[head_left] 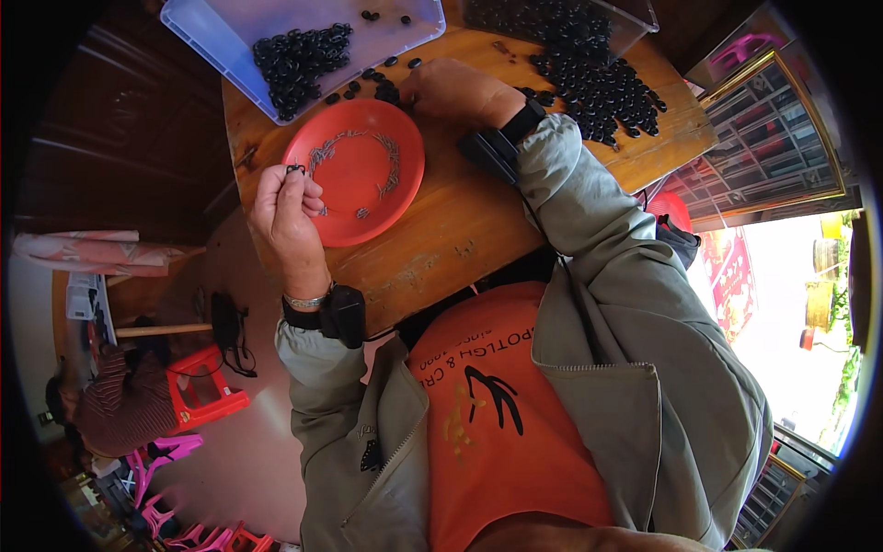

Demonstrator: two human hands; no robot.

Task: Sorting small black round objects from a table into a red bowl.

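My left hand (289, 210) is closed at the left rim of a red plate (354, 198), pinching a small black plastic part (295, 169) between thumb and fingers. Many thin, grey metal pins (394, 164) lie in a loose ring on the plate. Beyond the plate, my right hand (457, 92) is curled with its fingertips down at a little cluster of glossy black oval pieces (387, 93). Whatever those fingers hold is hidden by the hand.
A translucent plastic bin (386, 37) at the back left holds a heap of black pieces (299, 63). Another clear bin (635, 20) stands back right, with many black ovals (598, 97) spread before it on the wooden table (432, 267). A red stool (204, 391) is at left.
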